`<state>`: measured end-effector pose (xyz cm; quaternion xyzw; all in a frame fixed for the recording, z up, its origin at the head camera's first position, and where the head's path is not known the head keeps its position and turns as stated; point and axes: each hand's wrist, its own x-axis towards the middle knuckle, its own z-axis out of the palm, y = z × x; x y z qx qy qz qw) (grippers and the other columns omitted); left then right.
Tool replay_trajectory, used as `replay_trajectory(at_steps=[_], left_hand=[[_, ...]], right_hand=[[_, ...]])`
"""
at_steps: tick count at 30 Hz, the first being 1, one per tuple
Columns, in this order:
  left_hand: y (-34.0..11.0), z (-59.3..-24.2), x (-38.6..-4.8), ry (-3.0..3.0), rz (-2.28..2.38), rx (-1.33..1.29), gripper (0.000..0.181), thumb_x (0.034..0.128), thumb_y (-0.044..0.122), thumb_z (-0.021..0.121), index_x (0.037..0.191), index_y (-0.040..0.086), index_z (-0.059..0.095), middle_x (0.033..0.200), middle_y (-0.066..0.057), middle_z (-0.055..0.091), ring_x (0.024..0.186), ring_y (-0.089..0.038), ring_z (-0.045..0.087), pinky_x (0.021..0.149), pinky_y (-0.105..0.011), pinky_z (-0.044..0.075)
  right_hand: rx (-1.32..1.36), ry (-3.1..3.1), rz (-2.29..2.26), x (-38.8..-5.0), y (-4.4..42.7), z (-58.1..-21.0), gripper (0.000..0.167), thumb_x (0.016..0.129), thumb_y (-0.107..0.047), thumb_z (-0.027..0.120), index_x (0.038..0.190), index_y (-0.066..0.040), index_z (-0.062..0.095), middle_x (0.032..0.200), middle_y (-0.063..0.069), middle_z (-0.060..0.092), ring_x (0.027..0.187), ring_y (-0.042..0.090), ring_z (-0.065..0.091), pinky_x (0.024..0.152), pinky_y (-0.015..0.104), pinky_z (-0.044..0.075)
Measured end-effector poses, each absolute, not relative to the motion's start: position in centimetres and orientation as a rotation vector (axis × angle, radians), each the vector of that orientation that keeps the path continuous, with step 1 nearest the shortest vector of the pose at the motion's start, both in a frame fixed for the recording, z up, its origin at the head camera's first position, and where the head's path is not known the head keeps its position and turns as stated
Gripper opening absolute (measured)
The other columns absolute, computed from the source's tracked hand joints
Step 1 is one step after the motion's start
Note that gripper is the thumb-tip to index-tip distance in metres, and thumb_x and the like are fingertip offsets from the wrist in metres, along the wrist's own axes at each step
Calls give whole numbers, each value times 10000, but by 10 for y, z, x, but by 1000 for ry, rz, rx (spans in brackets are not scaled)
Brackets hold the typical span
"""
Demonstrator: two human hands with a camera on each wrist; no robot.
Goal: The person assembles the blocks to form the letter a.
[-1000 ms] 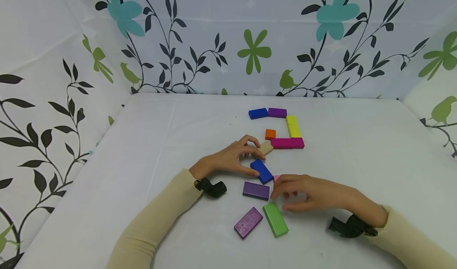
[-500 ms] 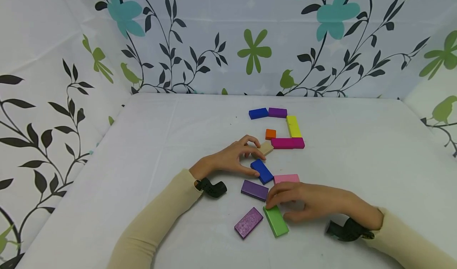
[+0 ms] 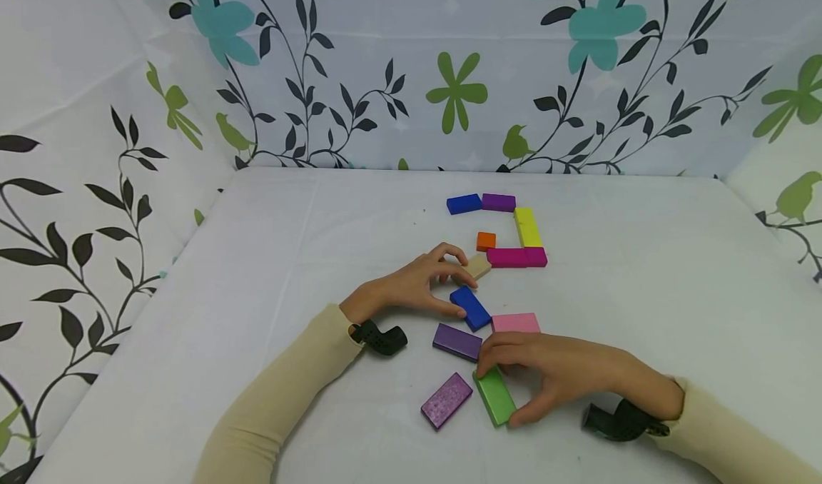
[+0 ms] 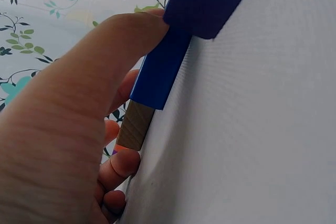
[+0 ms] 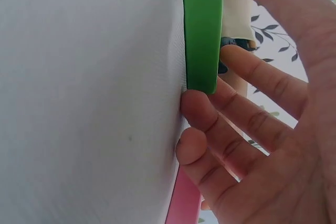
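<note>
My right hand (image 3: pixel 555 370) spans the light green block (image 3: pixel 496 398) at the lower middle of the head view. Its fingertips touch the far end, its thumb the near end; the right wrist view shows the green block (image 5: pixel 203 35) between them. Farther back, my left hand (image 3: pixel 420 280) curls round a blue block (image 3: pixel 471 307), thumb at its side and a fingertip by its far end. Other left fingers touch a tan wooden block (image 3: pixel 478 267), partly hidden. In the left wrist view the blue block (image 4: pixel 160 72) stands beyond the thumb.
A purple block (image 3: pixel 457 342), a speckled purple block (image 3: pixel 447 400) and a pink block (image 3: pixel 516 323) lie near the hands. Farther back are an orange cube (image 3: pixel 486 241), magenta blocks (image 3: pixel 516 258), a yellow block (image 3: pixel 528 227), a violet block (image 3: pixel 498 202) and another blue block (image 3: pixel 464 204).
My right hand has moved back toward me from beside the pink block, and its thumb has come down to the green block's near end. The purple block has shifted slightly left. My left hand stays put.
</note>
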<state>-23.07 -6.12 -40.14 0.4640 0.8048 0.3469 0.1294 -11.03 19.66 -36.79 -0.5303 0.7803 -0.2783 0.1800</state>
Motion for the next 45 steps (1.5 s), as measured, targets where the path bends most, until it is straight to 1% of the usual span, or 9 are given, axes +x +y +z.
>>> replay_trajectory(at_steps=[10,20,26,33,40,45], left_hand=[[-61,-400,-229,2340,1003,1336,419,810,310,805,1198,213,681,1316,17,373,995,-97,449,835,-265,387],[-61,-399,-230,2346,998,1345,421,810,307,806,1201,209,681,1323,9,373,979,-101,448,826,-262,386],[-61,-398,-230,2334,1014,1365,425,808,288,809,1201,191,678,1313,0,372,1006,-93,463,835,-255,384],[-63,-397,-228,2329,998,1319,426,813,292,804,1206,190,676,1312,8,366,1008,-101,455,843,-258,381],[-63,-397,-228,2346,984,1300,425,813,316,800,1206,210,678,1321,21,368,1008,-110,454,850,-272,391],[-61,-398,-229,2348,987,1298,423,813,319,801,1204,216,679,1325,25,365,998,-108,447,846,-272,383]], right_hand=[[-1456,2192,-766,-109,196,-368,481,880,-410,719,1293,-253,530,1331,-83,495,1176,72,489,986,295,461],[-1476,2173,-790,-111,199,-360,485,886,-353,723,1314,-234,530,1324,-88,498,1173,77,481,977,318,473],[-1424,2199,-829,-110,205,-353,498,874,-326,740,1314,-223,533,1324,-89,505,1157,78,491,921,309,500],[-1401,2227,-883,-115,212,-352,505,864,-283,751,1315,-203,538,1308,-52,480,1079,70,491,762,251,505],[-1403,2262,-958,-123,221,-353,550,840,-229,770,1327,-170,524,1275,-18,499,973,78,509,704,250,500],[-1398,2289,-999,-129,229,-354,576,815,-201,788,1330,-159,534,1262,-5,512,938,96,509,684,260,496]])
